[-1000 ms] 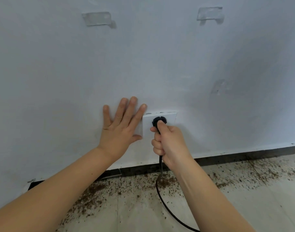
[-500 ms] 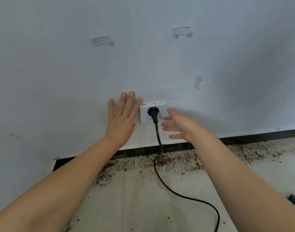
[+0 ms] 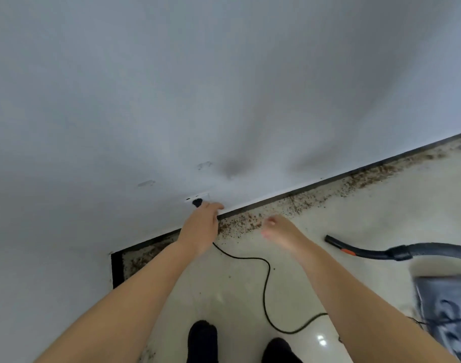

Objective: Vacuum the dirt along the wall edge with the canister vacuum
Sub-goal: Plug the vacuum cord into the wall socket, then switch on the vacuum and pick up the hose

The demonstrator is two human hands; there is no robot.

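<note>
A black plug sits in the white wall socket low on the grey wall. Its black cord snakes over the pale floor towards the dark canister vacuum at the right edge. The vacuum's black hose nozzle, with an orange mark, lies on the floor. Brown dirt lines the black skirting along the wall. My left hand hangs relaxed in front of the socket, holding nothing. My right hand is blurred, fingers loose and empty, above the floor.
My two feet in black socks stand on the glossy floor at the bottom. A dark recess breaks the wall at the lower left. More dirt lies near that recess.
The view pulled up and back from the wall. My left hand came off the wall and my right hand drew away from the plug; the vacuum and nozzle came into view.
</note>
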